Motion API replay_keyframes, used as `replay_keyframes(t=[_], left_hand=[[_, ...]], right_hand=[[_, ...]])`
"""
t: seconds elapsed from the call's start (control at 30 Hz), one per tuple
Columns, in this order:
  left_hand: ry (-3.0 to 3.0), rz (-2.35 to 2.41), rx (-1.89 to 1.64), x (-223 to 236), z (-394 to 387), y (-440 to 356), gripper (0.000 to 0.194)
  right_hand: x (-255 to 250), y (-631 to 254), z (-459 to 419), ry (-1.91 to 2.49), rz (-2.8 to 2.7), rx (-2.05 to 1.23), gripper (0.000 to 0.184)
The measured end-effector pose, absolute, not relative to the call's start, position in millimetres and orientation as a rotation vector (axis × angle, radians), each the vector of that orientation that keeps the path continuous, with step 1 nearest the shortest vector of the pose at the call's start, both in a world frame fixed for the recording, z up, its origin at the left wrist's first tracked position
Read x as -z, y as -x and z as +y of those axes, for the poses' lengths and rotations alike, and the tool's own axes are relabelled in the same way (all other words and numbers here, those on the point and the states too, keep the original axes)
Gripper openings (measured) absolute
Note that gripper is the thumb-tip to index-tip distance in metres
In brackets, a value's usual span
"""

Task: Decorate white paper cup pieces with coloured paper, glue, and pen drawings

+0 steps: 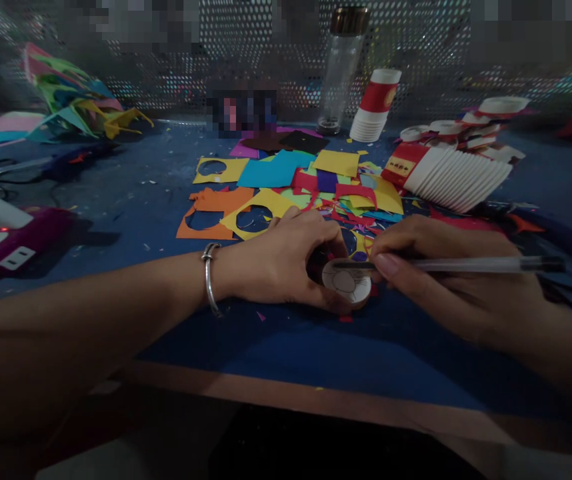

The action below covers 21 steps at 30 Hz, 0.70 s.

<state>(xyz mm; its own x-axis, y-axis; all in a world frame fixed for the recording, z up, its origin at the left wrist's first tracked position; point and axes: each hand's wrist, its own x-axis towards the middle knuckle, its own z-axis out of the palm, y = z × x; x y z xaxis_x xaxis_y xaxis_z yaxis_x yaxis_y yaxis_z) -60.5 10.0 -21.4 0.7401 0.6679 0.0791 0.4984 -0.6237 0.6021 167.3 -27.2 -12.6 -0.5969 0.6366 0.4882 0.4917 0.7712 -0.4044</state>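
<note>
My left hand [291,260], with a silver bangle at the wrist, is closed around a small paper cup piece [349,287] near the table's front. Its round white face is turned up toward me and carries a drawn circle with lines running outward. A clear-barrelled pen [476,265] is gripped in my right hand [456,280], its dark tip end over that white face. Whether the tip touches the surface I cannot tell. Just beyond both hands lie cut paper sheets, among them a yellow sheet with a round hole [256,208] and an orange one [206,217].
Stacked paper cups [456,175] lie at the right, near cut cup rings [501,107]. Another cup stack [376,107] and a glass bottle [341,80] stand at the back. Left are a purple power strip [21,240], a glue gun [76,160] and paper shapes [76,100].
</note>
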Motion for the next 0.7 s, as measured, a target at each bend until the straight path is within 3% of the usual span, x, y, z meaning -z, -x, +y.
replay_keyframes(t=[0.7], left_hand=[[-2.387,0.858,-0.387,22.1,11.4,61.6,0.054]], right_hand=[[9.3,-167.5,-29.6,0.799,-2.379,-0.236,0.014]])
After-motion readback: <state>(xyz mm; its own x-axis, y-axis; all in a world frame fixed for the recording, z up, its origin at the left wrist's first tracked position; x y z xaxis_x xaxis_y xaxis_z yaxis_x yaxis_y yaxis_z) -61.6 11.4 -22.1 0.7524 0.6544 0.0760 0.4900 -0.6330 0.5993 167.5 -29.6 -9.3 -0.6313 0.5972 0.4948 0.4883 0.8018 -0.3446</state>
